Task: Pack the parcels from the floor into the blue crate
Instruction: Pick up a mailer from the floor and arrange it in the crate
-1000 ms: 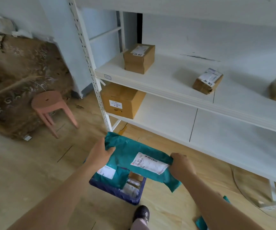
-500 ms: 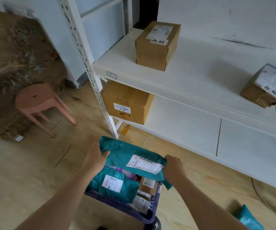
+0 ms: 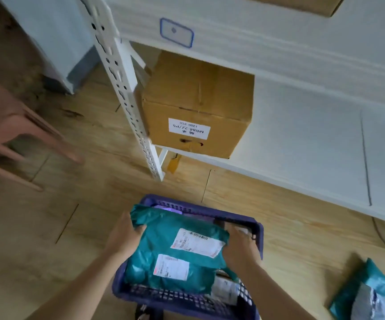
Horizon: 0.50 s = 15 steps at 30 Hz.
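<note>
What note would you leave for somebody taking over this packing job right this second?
Left hand: grips the left edge of the top teal plastic mailer bag.
Right hand: grips its right edge.
Where: that bag is low over the blue latticed plastic crate, lying across a second teal plastic mailer inside; small pale parcels sit in the crate's near right corner.
Done: several parcels are in the crate.
Left: release this bag, then fetch the teal and grey soft parcels lying on the wooden floor to the right.
</note>
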{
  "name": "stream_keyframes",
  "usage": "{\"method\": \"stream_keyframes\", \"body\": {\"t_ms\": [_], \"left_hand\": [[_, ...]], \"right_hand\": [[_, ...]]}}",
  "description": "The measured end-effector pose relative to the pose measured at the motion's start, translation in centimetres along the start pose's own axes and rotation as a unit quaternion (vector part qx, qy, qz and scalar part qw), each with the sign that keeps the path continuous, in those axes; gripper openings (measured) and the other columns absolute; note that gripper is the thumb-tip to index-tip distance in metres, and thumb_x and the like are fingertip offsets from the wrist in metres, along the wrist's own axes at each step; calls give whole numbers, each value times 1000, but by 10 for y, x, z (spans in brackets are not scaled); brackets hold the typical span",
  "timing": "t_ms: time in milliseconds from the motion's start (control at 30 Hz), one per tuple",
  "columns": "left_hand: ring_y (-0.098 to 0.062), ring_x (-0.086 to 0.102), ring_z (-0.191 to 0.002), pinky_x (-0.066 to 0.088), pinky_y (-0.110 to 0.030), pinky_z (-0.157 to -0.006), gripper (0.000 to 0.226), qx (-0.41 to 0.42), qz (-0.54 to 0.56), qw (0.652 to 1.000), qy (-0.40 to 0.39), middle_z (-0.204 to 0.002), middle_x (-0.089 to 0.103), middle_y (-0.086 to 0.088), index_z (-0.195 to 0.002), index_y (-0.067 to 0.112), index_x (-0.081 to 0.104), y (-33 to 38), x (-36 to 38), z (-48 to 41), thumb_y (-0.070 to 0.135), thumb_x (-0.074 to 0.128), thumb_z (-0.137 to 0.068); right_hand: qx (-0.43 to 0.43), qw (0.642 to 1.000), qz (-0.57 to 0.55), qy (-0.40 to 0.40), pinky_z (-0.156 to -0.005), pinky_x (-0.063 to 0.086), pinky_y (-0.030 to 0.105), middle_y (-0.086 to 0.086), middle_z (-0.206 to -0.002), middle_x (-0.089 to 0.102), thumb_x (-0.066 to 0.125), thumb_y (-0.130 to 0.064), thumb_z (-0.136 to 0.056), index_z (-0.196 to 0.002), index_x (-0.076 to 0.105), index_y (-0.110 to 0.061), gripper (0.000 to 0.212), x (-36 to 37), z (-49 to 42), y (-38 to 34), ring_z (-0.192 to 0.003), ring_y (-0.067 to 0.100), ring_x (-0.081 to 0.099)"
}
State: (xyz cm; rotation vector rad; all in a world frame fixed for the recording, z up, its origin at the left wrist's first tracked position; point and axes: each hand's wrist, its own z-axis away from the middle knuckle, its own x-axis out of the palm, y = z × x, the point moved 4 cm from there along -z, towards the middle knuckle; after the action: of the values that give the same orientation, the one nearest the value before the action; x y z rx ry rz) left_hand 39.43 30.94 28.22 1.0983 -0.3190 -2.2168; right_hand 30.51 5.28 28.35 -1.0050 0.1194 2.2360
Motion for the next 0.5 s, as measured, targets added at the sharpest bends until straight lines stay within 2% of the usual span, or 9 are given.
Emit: {"method": "stream_keyframes", "body": {"t_ms": [67, 133, 167, 233, 267, 333, 367, 433, 500], "left_hand": [[-8, 46, -61, 49, -36, -67, 23, -24, -6, 1000, -17, -86, 51, 1, -111, 15, 39, -25, 15, -27, 22, 54, -94], [-8, 46, -61, 46, -34, -62, 28, -42, -10, 998, -37, -78, 45, 7, -118, 13, 40, -47, 34, -53, 24, 52, -95], [-12, 51, -65, 45, -36, -62, 38, -46, -13, 998, -42, -82, 48, 6, -127, 8, 40, -55, 43, -65, 26, 51, -96], [-28, 59, -93, 40, -33, -67, 52, -53, -45, 996, -53, -111, 57, -9, -138, 2, 32, -63, 59, -88, 30, 48, -97], [-32, 57, -106, 40, -33, -72, 54, -52, -64, 995, -52, -125, 54, -15, -139, 2, 30, -69, 66, -101, 32, 47, -97], [-33, 58, -103, 45, -37, -78, 53, -37, -82, 995, -41, -124, 54, -18, -136, 2, 34, -74, 79, -126, 34, 48, -96], [-34, 60, -98, 48, -39, -77, 51, -31, -81, 996, -36, -119, 56, -19, -134, 3, 36, -76, 84, -137, 34, 49, -96], [-36, 61, -102, 49, -41, -81, 56, -17, -90, 995, -35, -126, 55, -19, -139, 6, 32, -80, 95, -154, 33, 52, -94], [-33, 58, -112, 49, -38, -83, 72, 31, -174, 983, -41, -139, 44, -18, -148, 9, 15, -84, 108, -159, 31, 55, -93]], "right_hand": [[11, 1000, -1, -7, -43, 30, 22, 5, -115, 61, 45, -5, -90, -139, 35, -19, 52, 27, -27, -6, -71, 16, 56], [25, 1000, -1, -13, -43, 31, 23, 5, -111, 62, 46, -7, -91, -134, 39, -17, 45, 51, -53, -9, -71, 18, 55], [29, 999, -4, -14, -46, 34, 23, 5, -108, 62, 46, -7, -91, -131, 42, -16, 41, 63, -66, -10, -72, 19, 55], [29, 1000, -8, -5, -56, 39, 26, 5, -103, 61, 46, -7, -89, -124, 48, -16, 35, 81, -92, -10, -78, 21, 54], [29, 999, -11, 5, -60, 40, 26, 5, -107, 61, 47, -8, -89, -124, 48, -17, 36, 88, -102, -10, -82, 21, 54], [25, 999, -29, 25, -69, 45, 28, 5, -125, 56, 48, -9, -89, -136, 41, -22, 49, 102, -121, -5, -99, 23, 57], [19, 999, -36, 31, -74, 47, 30, 4, -137, 47, 48, -8, -89, -142, 33, -25, 57, 109, -127, -2, -110, 24, 55], [8, 999, -35, 25, -72, 49, 30, 0, -153, 23, 46, -4, -89, -148, 20, -30, 69, 125, -136, 5, -119, 26, 51], [7, 1000, -27, -5, -72, 54, 33, -2, -157, 8, 46, -1, -88, -149, 15, -32, 74, 144, -140, 11, -121, 28, 49]]}}
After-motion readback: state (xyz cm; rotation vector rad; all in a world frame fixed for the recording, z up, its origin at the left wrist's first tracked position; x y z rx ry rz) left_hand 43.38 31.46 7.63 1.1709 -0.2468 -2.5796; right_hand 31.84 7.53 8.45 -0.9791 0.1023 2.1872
